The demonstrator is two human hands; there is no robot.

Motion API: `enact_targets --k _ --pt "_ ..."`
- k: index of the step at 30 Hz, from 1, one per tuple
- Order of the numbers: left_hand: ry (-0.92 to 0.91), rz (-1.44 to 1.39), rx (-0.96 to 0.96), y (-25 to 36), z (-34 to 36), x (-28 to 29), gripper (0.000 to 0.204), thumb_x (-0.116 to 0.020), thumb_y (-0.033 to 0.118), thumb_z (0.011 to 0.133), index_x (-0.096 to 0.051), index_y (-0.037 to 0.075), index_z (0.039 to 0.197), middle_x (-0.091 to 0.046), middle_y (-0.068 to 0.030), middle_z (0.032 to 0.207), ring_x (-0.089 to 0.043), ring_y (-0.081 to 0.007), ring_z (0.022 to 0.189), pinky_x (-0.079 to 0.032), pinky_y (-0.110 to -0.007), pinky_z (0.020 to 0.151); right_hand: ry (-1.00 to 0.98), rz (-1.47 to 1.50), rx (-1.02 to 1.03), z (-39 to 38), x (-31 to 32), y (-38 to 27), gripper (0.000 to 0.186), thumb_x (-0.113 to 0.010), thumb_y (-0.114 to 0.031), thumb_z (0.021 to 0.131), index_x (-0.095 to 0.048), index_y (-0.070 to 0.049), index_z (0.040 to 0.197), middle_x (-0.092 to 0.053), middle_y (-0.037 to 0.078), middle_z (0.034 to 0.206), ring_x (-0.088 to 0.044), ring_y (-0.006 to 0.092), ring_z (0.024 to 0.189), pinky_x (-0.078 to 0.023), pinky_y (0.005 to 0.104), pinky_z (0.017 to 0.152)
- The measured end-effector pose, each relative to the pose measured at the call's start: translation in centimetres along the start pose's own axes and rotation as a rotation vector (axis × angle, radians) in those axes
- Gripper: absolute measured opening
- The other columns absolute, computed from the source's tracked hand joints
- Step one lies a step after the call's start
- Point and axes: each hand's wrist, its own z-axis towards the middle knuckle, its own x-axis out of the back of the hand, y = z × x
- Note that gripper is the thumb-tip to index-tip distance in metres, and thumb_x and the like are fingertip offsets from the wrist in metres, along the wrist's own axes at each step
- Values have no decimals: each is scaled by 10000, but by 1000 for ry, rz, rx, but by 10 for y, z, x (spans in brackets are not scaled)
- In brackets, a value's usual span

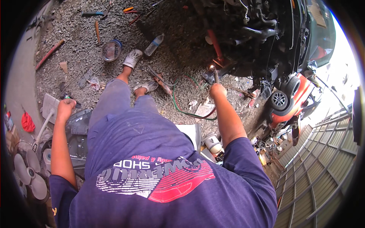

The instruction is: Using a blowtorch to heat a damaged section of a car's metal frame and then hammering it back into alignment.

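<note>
My right hand [218, 92] is wrapped round a gas torch [216, 77], held out toward the front of the dark vehicle [243, 41]. A bright glow shows at the torch tip, close to the lower end of a red metal bar [215, 45]. Green and red hoses [175, 99] loop over the gravel below the torch. Out to the left, my left hand [67, 107] is closed, with a small dark and green thing at its fingers that I cannot make out. Beneath it lie grey car parts [78, 131].
On the gravel [80, 34] lie a water bottle [154, 45], a round tub [111, 50], a wooden handle [97, 32], a red pipe [49, 55] and several hand tools. A fan [31, 173] stands at left. An orange vehicle [291, 102] is at right, beside a metal-sheet wall [315, 167].
</note>
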Motion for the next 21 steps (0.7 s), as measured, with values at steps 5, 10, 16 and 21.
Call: enact_targets --k 5,10,16,21 --pt "0 24 20 0 -7 7 173 -707 165 942 -763 3 971 -658 -5 743 -540 -80 598 -408 -261 546 -36 -84 79 -10 4 -11 368 -534 -170 1005 -686 -26 1307 -709 175 1315 -700 355 1199 -587 445 986" --pt "-4 4 37 20 0 1 194 -714 163 913 -777 -16 950 -674 -24 723 -577 -120 631 -441 -309 594 -33 -24 -27 4 -8 1 366 -567 -165 990 -688 -35 1310 -704 170 1329 -697 341 1211 -587 438 988" --pt "26 42 10 5 -5 11 198 -720 168 917 -776 -19 949 -674 -21 723 -569 -112 632 -426 -308 590 -64 -153 104 -21 1 -18 371 -570 -167 990 -687 -41 1319 -702 170 1333 -695 337 1215 -581 441 999" --pt "9 17 8 11 3 7 201 -730 172 919 -780 -17 962 -684 -23 735 -561 -103 626 -423 -300 585 -47 -65 26 -9 -14 -4 373 -560 -159 994 -684 -37 1324 -704 170 1330 -694 340 1217 -578 440 1006"
